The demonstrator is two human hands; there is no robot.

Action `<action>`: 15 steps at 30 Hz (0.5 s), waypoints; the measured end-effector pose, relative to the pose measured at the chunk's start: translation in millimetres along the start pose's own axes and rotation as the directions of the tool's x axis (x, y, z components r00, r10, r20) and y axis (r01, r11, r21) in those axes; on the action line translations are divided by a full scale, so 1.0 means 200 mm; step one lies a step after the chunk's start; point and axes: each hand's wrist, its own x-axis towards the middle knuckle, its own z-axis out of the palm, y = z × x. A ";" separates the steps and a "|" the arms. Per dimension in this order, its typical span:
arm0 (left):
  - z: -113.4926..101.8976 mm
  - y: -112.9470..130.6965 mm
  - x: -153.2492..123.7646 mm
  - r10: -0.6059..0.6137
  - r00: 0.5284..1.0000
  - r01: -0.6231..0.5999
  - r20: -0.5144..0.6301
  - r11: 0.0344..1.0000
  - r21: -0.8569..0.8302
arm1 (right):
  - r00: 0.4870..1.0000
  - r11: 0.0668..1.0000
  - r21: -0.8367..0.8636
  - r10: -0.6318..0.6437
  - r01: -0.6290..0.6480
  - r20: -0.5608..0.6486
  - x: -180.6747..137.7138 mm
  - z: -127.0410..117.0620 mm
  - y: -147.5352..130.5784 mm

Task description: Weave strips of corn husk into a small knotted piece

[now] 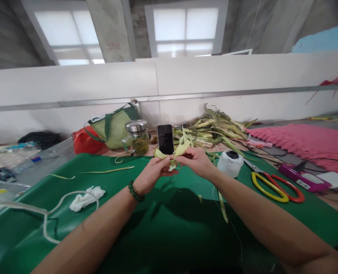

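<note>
Both hands meet above the green mat (169, 236), just in front of an upright black phone (165, 139). Between them is a small piece made of pale green leaf strips (181, 148), with broad ends standing out at the top. My left hand (156, 170), a green bead bracelet on its wrist, pinches the lower left part. With thumb and forefinger my right hand (196, 161) grips the right side. A white spool of thread (230, 163) stands to the right of my right hand, a thin thread trailing from it. The fingers partly hide the piece.
Scissors with red and yellow handles (277, 187) lie right of the spool. Behind are a glass tea mug (137, 140), a green bag (114, 129) and a heap of long leaves (217, 125). Crumpled tissue (87, 198) and a white cable (45, 219) lie left; a purple power strip (303, 178) lies right.
</note>
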 end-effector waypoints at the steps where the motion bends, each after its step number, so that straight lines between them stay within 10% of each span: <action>1: 0.00 0.00 0.00 -0.032 0.999 0.033 0.014 0.998 -0.056 | 0.999 1.000 0.000 -0.020 0.020 -0.025 0.00 0.00 0.00; 15: -0.01 0.03 -0.01 -0.160 0.985 0.166 0.062 0.981 -0.100 | 0.943 0.942 0.133 0.322 -0.309 -0.088 0.02 0.00 -0.02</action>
